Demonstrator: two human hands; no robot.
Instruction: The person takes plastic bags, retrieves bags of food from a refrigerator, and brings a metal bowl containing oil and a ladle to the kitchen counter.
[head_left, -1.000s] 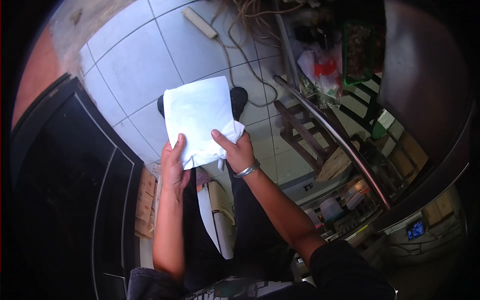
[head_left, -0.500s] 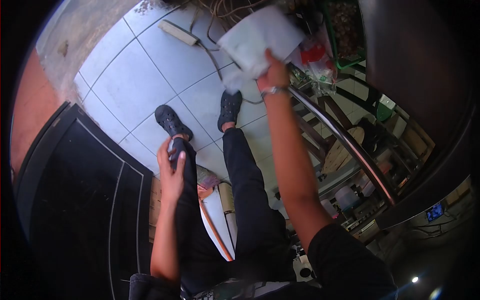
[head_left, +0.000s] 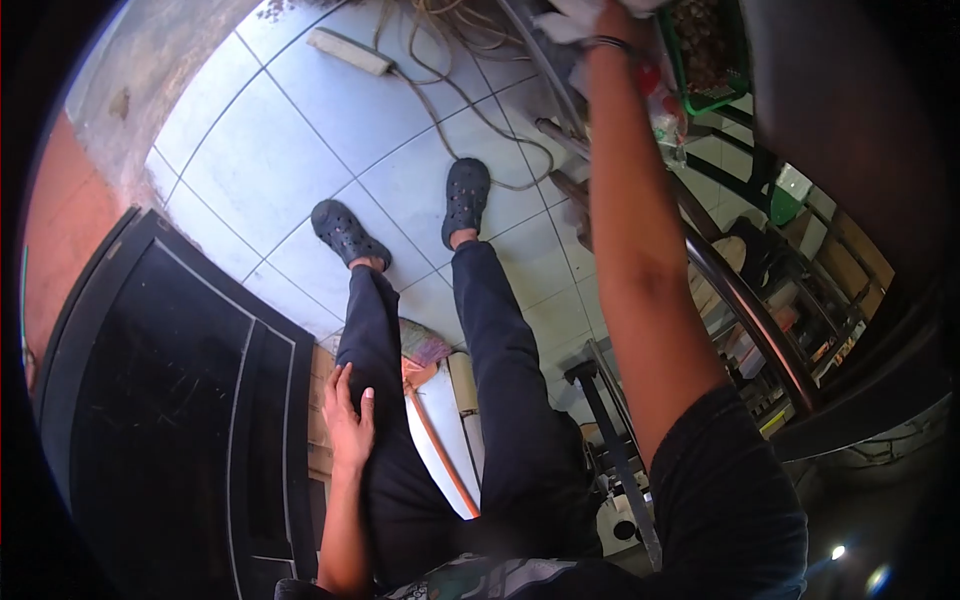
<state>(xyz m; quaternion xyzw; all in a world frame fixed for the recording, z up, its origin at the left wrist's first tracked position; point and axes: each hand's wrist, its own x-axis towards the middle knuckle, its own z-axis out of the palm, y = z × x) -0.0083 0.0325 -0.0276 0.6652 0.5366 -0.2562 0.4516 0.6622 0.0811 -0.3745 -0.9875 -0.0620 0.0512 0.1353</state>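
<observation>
My left hand [head_left: 349, 422] lies on the dark trousers [head_left: 405, 450] over my leg, fingers loosely stretched and holding nothing. At the top edge of the view, my right hand [head_left: 618, 22] is partly cut off, with the arm reaching far forward. A thin, crumpled white sheet [head_left: 570, 18] shows at that hand's fingers; whether it is cloth, paper or plastic I cannot tell. Just beside the right wrist are a red and clear plastic packet [head_left: 660, 105] and a green basket [head_left: 712, 98] with small brownish round things in it.
A power strip [head_left: 348, 50] and its looping cable [head_left: 480, 115] lie on the white tiles. A black door [head_left: 150, 400] stands at left. A broom with an orange handle [head_left: 440, 450] lies below my legs. At right runs a dark curved metal tube [head_left: 745, 300].
My right hand has moved forward and right with the white sheet, which now leaves the view at the top. My left hand has drawn back along my leg from the shin.
</observation>
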